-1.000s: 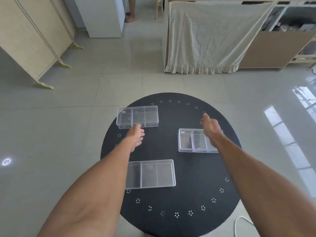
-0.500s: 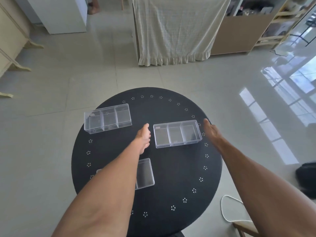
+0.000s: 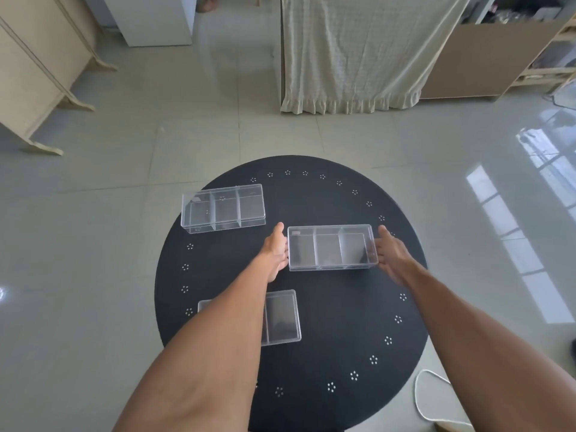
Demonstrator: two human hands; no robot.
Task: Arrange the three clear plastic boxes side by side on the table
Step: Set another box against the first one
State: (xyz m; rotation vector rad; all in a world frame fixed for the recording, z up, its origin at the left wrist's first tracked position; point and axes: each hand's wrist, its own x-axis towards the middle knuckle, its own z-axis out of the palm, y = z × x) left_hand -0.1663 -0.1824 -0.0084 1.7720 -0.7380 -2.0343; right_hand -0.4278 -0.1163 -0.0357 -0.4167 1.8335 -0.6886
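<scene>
Three clear plastic boxes with three compartments each lie on a round black table (image 3: 343, 332). The far-left box (image 3: 223, 207) sits alone near the table's back left. The middle box (image 3: 332, 247) lies right of centre, and my left hand (image 3: 276, 249) presses its left end while my right hand (image 3: 391, 252) presses its right end. The near box (image 3: 282, 318) lies at the front left, half hidden under my left forearm.
A cloth-covered cabinet (image 3: 358, 51) stands beyond the table, with wooden shelving (image 3: 530, 51) to its right and a folding screen (image 3: 34, 67) at the left. A white cable (image 3: 419, 397) lies on the tiled floor by the table's front right edge.
Both hands have closed in on the ends of the middle box, from apart to touching it. The view has shifted as my head moved.
</scene>
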